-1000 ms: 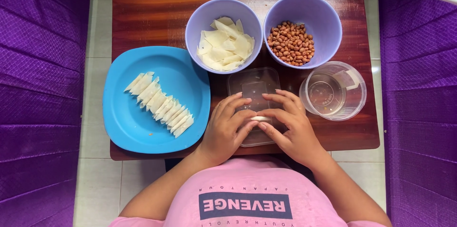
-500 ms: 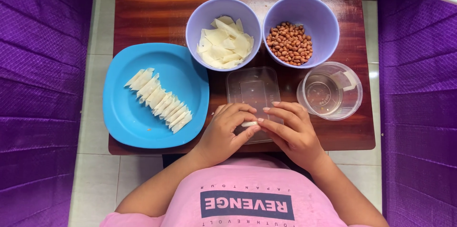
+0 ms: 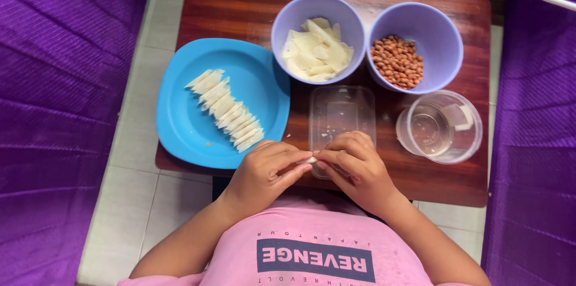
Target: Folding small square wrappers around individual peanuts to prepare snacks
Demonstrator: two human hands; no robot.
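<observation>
My left hand [image 3: 264,173] and my right hand [image 3: 355,169] meet fingertip to fingertip at the near edge of a small wooden table [image 3: 240,10]. Between them they pinch a small white wrapper piece [image 3: 312,159]. Just beyond the fingers lies an empty clear rectangular container [image 3: 341,113]. To the left is a blue plate [image 3: 186,124] carrying a diagonal row of folded white pieces [image 3: 227,110]. At the back stand a lilac bowl of white wrapper pieces [image 3: 317,49] and a lilac bowl of peanuts [image 3: 397,61].
A clear round cup with a little water [image 3: 439,127] stands right of the container. Purple upholstered seats [image 3: 60,112] flank the table on both sides. Pale floor tiles [image 3: 138,202] show under the table's left edge.
Both hands have drawn back toward me, off the clear container, and now pinch the white piece closer together at the table's near edge. The view has shifted slightly.
</observation>
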